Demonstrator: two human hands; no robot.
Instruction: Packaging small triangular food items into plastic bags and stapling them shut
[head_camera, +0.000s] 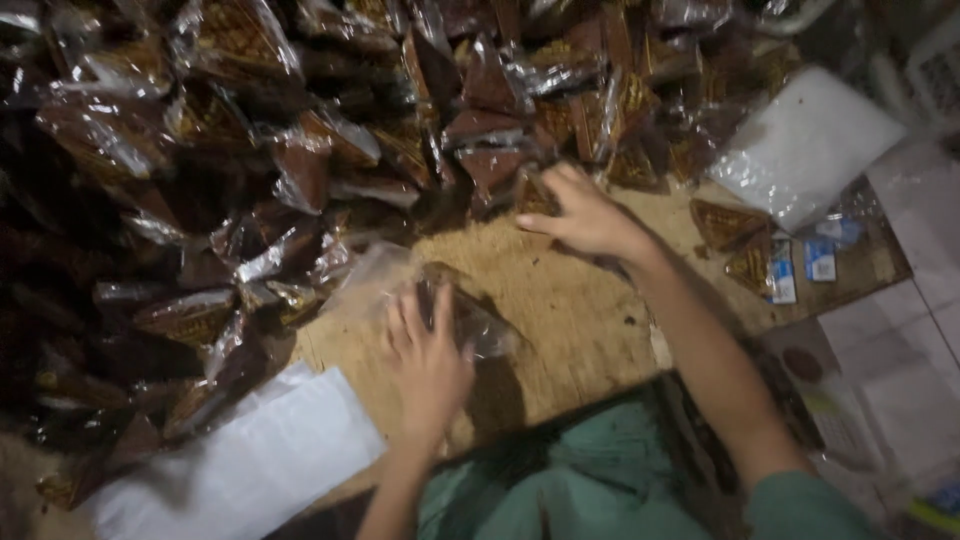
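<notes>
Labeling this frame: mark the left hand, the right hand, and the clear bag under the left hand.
left hand (428, 352), head view, on the back of the hand.
right hand (585, 215), head view, on the back of the hand.
clear bag (372, 278), head view, on the empty plastic left of the fingers.
</notes>
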